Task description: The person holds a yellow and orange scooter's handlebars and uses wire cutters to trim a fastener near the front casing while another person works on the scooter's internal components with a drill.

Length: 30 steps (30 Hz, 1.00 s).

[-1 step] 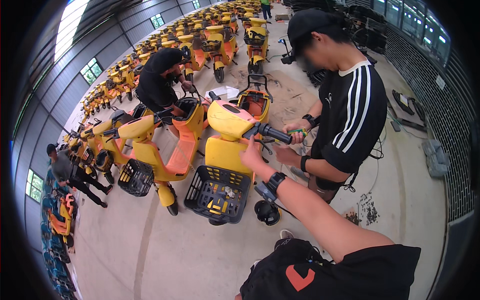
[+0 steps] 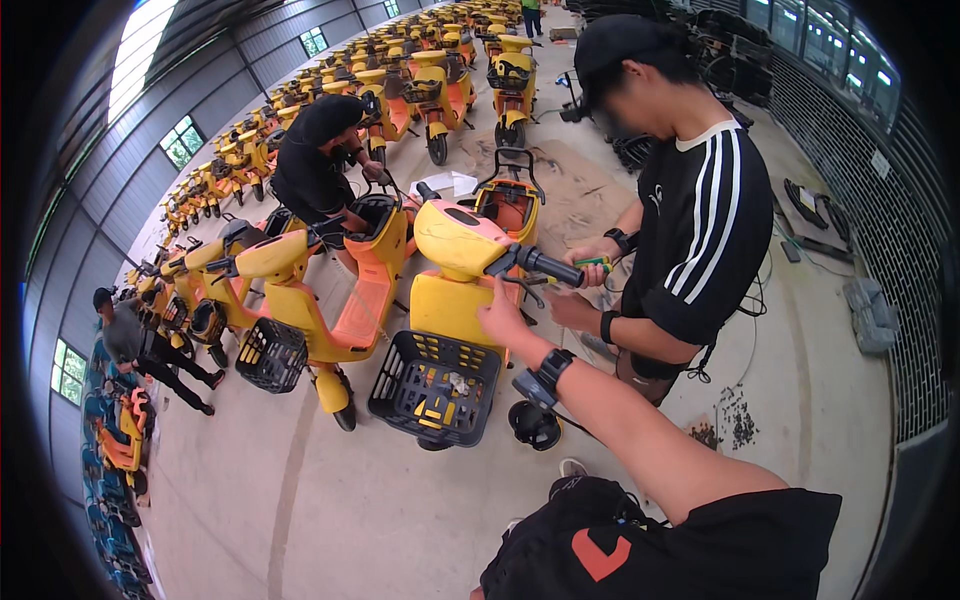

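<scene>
My right arm reaches in from the lower right, a black watch-like device on its wrist. At its end my right hand [image 2: 506, 322] is at the front of a yellow scooter [image 2: 455, 240]. One finger is stretched up towards the underside of the black handlebar grip [image 2: 553, 267]; the other fingers are partly hidden. I see nothing held in this hand, and cannot tell whether the fingertip touches the scooter. Beyond the grip, a co-worker in a black striped shirt holds a green and yellow handled tool [image 2: 598, 263]. My left hand is out of view.
A black basket [image 2: 385, 385] is mounted on the scooter's front. Another yellow scooter [image 2: 330, 305] stands to the left, where a second co-worker [image 2: 310, 165] bends over. A black helmet-like object [image 2: 535, 425] and small dark parts [image 2: 738, 420] lie on the floor. Rows of scooters fill the back.
</scene>
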Tool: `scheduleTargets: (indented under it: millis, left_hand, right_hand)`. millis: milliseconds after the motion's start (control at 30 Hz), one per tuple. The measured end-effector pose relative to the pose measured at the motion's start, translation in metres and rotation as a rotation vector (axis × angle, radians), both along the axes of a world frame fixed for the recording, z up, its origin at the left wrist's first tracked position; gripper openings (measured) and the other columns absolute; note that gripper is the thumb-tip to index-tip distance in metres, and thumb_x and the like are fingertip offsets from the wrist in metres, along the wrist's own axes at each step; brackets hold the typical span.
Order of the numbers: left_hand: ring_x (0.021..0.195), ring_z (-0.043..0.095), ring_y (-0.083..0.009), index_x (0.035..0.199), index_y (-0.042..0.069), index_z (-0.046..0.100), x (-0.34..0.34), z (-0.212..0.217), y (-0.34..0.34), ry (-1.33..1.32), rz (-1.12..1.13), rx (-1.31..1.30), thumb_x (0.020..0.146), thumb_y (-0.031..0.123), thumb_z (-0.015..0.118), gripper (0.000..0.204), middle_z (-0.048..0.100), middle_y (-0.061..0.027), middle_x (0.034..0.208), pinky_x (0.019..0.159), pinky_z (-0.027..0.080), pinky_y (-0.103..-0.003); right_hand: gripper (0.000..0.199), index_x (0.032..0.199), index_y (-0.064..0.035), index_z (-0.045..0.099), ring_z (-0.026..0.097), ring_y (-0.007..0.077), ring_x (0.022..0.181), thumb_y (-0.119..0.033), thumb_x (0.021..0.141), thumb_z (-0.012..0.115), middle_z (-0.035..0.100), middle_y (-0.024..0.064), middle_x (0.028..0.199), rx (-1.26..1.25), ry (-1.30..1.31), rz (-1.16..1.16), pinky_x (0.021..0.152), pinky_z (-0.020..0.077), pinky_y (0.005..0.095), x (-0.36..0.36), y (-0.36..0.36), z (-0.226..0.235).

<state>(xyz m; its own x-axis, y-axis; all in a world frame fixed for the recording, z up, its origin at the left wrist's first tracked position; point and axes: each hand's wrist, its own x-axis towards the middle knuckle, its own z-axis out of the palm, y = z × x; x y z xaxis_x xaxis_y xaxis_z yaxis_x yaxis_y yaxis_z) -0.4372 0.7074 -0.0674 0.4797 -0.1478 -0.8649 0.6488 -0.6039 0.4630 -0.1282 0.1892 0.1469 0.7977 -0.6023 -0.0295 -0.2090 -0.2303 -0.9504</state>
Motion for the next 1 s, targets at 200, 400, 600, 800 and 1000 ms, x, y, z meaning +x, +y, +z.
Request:
scheduleTargets:
  millis: [200, 400, 600, 800, 1000]
  left_hand:
    - [0.085, 0.058, -0.0182, 0.102, -0.004, 0.069, 0.001, 0.001, -0.005, -0.033, 0.000, -0.020, 0.088, 0.025, 0.066, 0.033, 0.067, -0.0076, 0.095, 0.072, 0.047, -0.034]
    - [0.084, 0.058, -0.0186, 0.102, -0.004, 0.069, 0.002, 0.017, -0.016, -0.044, 0.015, -0.012, 0.089, 0.026, 0.065, 0.033, 0.067, -0.0079, 0.095, 0.072, 0.047, -0.035]
    - [0.084, 0.058, -0.0191, 0.102, -0.004, 0.069, 0.005, 0.098, -0.049, -0.125, 0.009, -0.027, 0.089, 0.026, 0.064, 0.034, 0.067, -0.0082, 0.094, 0.071, 0.047, -0.035]
    - [0.084, 0.058, -0.0195, 0.101, -0.004, 0.069, -0.030, 0.152, -0.048, -0.266, 0.071, -0.020, 0.090, 0.027, 0.064, 0.034, 0.067, -0.0086, 0.094, 0.071, 0.047, -0.036]
    - [0.090, 0.057, -0.0232, 0.110, 0.004, 0.065, -0.020, 0.008, 0.007, 0.074, 0.144, 0.050, 0.090, 0.032, 0.062, 0.034, 0.063, -0.0104, 0.101, 0.072, 0.050, -0.038]
  right_hand:
    - [0.042, 0.129, -0.0006, 0.046, 0.060, 0.0172, 0.066, -0.006, 0.087, 0.049, 0.066, 0.0116, 0.086, 0.156, 0.009, 0.477, 0.062, 0.0495, 0.0336, -0.097, 0.051, -0.030]
    - [0.025, 0.091, -0.0009, 0.069, 0.065, 0.0372, 0.081, -0.016, 0.075, 0.057, 0.068, 0.0205, 0.092, -0.503, 0.666, 1.094, 0.069, 0.0507, 0.0479, -0.211, 0.044, -0.212]
    - [0.037, 0.092, -0.0028, 0.071, 0.065, 0.0393, 0.086, -0.031, 0.076, 0.054, 0.068, 0.0222, 0.093, -0.423, 0.957, 0.969, 0.077, 0.0500, 0.0479, -0.335, -0.014, -0.313]
    - [0.034, 0.093, -0.0071, 0.072, 0.066, 0.0361, 0.085, -0.030, 0.073, 0.058, 0.068, 0.0217, 0.094, -0.259, 1.035, 0.783, 0.075, 0.0509, 0.0441, -0.373, -0.027, -0.310]
    - [0.034, 0.092, -0.0069, 0.074, 0.068, 0.0246, 0.080, -0.031, 0.080, 0.053, 0.073, 0.0097, 0.090, -0.238, 1.013, 0.825, 0.075, 0.0523, 0.0366, -0.356, -0.017, -0.308]
